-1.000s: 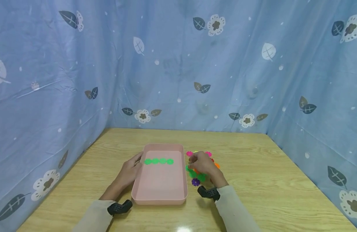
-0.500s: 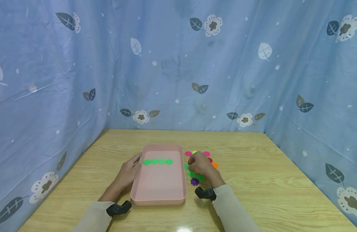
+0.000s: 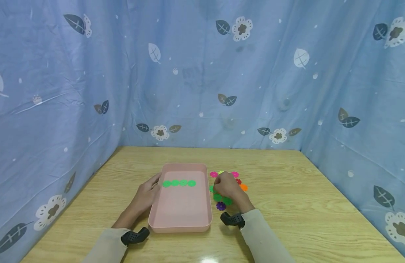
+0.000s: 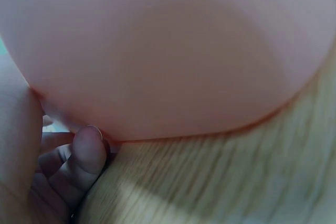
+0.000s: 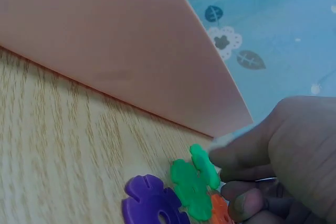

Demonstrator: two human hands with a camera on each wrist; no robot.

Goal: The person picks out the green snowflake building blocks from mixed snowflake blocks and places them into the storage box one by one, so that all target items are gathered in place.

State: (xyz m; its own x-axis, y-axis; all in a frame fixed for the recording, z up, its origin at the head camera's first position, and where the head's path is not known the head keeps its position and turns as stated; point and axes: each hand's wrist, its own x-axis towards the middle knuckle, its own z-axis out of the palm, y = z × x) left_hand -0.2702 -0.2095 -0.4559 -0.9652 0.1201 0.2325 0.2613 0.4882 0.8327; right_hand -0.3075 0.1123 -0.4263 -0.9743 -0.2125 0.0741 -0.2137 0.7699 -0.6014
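Observation:
My left hand (image 3: pixel 148 193) grips the left wall of a pink tray (image 3: pixel 180 213) in the head view. In the left wrist view, its curled fingers (image 4: pixel 86 153) lie against the tray's outer wall. Across the tray floor runs a row of several green flower-shaped plastic discs (image 3: pixel 175 183). My right hand (image 3: pixel 229 185) is over a loose group of similar discs beside the tray. In the right wrist view its fingers are bent, with the index fingertip at a tilted green disc (image 5: pixel 205 166). Whether they pinch a disc is hidden.
Around the right hand lie a purple disc (image 3: pixel 221 206), an orange disc (image 3: pixel 243 187), a red disc (image 3: pixel 238 181), pink discs (image 3: pixel 235 174) and other green discs (image 3: pixel 226 201). The wooden table (image 3: pixel 287 204) is bounded by a blue patterned curtain (image 3: pixel 202 73).
My right hand's fingers have drawn closer together and lower over the discs. The left hand stays on the tray, and the green row has not moved. The head view has shifted slightly.

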